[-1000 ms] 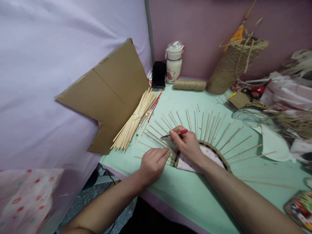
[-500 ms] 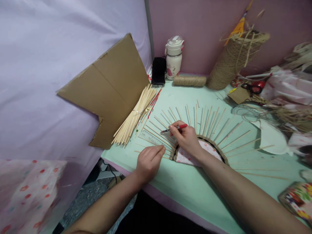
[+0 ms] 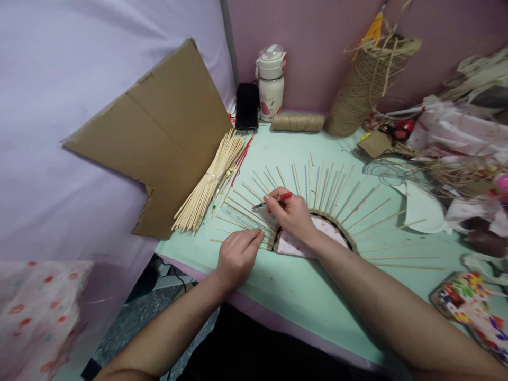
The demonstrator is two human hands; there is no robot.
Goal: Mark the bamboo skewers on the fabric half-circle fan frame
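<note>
On the pale green table lies a half-round piece [image 3: 329,232] of dotted white fabric with a woven twine rim, thin sticks fanning out from it. My right hand [image 3: 291,214] is closed round a red pen [image 3: 283,196], its tip pointing left over the sticks at the fan's left side. Fingers together, my left hand [image 3: 240,256] rests by the lower left sticks, at the near end of a clear ruler [image 3: 242,217]. Whatever lies under its fingertips is hidden.
Left of the fan are a bundle of sticks [image 3: 210,182] and leaning cardboard [image 3: 159,132]. A bottle [image 3: 272,84], black pouch [image 3: 246,106], twine roll [image 3: 297,122] and large twine cone [image 3: 359,90] stand or lie behind. Scissors [image 3: 392,132], fabric and a floral item [image 3: 468,301] are on the right.
The whole view has shifted, so the table things appear a little further left and higher. Both hands stay in nearly the same places relative to the fan, the pen still held.
</note>
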